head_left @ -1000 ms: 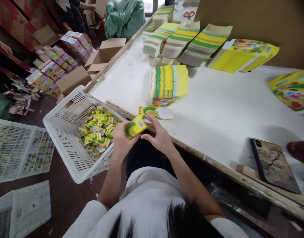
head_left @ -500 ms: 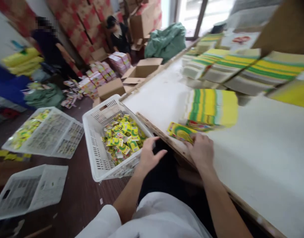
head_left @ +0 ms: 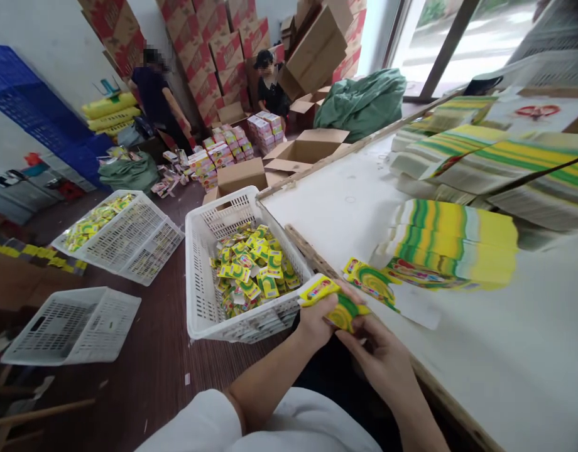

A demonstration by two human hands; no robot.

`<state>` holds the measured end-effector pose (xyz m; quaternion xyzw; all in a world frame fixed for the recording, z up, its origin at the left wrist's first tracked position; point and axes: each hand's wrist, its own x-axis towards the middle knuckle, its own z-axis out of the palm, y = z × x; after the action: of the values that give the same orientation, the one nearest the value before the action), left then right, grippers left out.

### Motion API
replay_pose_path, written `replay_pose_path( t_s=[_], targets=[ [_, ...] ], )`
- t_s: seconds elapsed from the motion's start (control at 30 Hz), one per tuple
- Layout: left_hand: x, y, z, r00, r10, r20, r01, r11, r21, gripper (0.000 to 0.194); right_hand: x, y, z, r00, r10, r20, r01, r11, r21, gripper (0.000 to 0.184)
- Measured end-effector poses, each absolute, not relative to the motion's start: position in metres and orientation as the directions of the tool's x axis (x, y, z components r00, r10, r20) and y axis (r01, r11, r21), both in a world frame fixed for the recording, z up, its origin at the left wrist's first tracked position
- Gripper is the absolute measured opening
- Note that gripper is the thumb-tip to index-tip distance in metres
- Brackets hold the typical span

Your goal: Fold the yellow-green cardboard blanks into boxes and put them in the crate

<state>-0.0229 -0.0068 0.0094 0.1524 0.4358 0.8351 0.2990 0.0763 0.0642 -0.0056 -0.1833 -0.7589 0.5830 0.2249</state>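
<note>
Both my hands hold one yellow-and-green printed card (head_left: 344,311) in front of me, over the table's near edge. My left hand (head_left: 317,320) is closed on its left part, thumb on top. At the other end, my right hand (head_left: 381,351) pinches the lower right corner between thumb and fingers. Just beyond my hands, a similar card (head_left: 371,281) lies at the edge of the white table (head_left: 468,339). Right of it stands a fanned stack of these cards (head_left: 453,242). To the left, a white plastic crate (head_left: 195,295) contains many small yellow-green packets (head_left: 254,267).
Banded bundles of cards (head_left: 519,157) line the table's far side. On the floor at left are a crate of packets (head_left: 124,232) and another white crate (head_left: 98,326). Open cartons (head_left: 308,150), a green sack (head_left: 364,103) and two people (head_left: 159,94) are farther back.
My right hand has lifted a card off the table and brought it toward me. My left hand, open before, has moved right and closed on it. The view has shifted.
</note>
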Motion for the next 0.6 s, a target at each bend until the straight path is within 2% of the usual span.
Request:
replay_pose_path(
  t_s=[0.1,0.17,0.3,0.4,0.5,0.6],
  targets=[
    [-0.025,0.0,0.017,-0.916,0.4,-0.042,-0.255,-0.498,0.829,0.051,0.075,0.051,-0.003,-0.852,0.508,0.125,-0.018,0.211,-0.977,0.028],
    [-0.026,0.0,0.012,-0.939,0.337,-0.068,-0.231,-0.472,0.851,0.05,0.073,0.046,-0.004,-0.85,0.518,0.099,-0.005,0.179,-0.984,0.032],
    [-0.023,-0.007,-0.005,-0.902,0.422,-0.09,-0.272,-0.394,0.878,0.05,0.074,0.05,-0.013,-0.727,0.685,0.044,0.01,0.074,-0.997,0.041],
    [-0.023,-0.012,-0.011,-0.835,0.548,-0.046,-0.296,-0.377,0.878,0.064,0.079,0.062,-0.018,-0.664,0.747,0.048,-0.009,0.055,-0.998,0.04],
    [-0.025,-0.014,-0.011,-0.847,0.525,-0.081,-0.282,-0.316,0.906,0.053,0.085,0.072,-0.019,-0.661,0.748,0.057,0.007,0.082,-0.997,0.026],
    [-0.029,-0.016,-0.008,-0.871,0.479,-0.109,-0.257,-0.254,0.933,0.045,0.089,0.076,-0.017,-0.634,0.761,0.136,0.015,0.187,-0.982,0.022]
  ],
)
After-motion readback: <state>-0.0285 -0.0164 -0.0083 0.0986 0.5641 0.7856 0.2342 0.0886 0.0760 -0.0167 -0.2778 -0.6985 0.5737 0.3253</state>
